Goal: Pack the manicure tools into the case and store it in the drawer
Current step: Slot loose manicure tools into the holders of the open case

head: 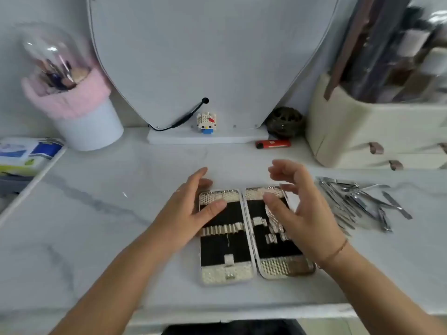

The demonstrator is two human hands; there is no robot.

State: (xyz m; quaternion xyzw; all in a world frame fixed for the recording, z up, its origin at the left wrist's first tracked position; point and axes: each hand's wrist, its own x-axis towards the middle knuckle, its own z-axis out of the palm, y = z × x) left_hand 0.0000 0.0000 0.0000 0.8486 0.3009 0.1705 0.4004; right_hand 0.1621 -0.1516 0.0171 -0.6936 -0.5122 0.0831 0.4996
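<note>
A manicure case (pixel 227 247) lies open flat on the marble tabletop, its two black halves showing silver elastic loops with no tools in them. My left hand (pixel 191 209) rests on the case's left half near its top edge, fingers straight. Above the right half hovers my right hand (pixel 297 209), fingers loosely bent and holding nothing. A pile of several silver manicure tools (pixel 360 204) lies on the table to the right of the case, apart from both hands.
A cream drawer organiser (pixel 377 136) stands at the back right. A red lighter (pixel 273 143), a dark woven ball (pixel 285 122) and a small block figure (pixel 206 122) sit by the mirror base. A white pot with pink trim (pixel 87 122) stands back left.
</note>
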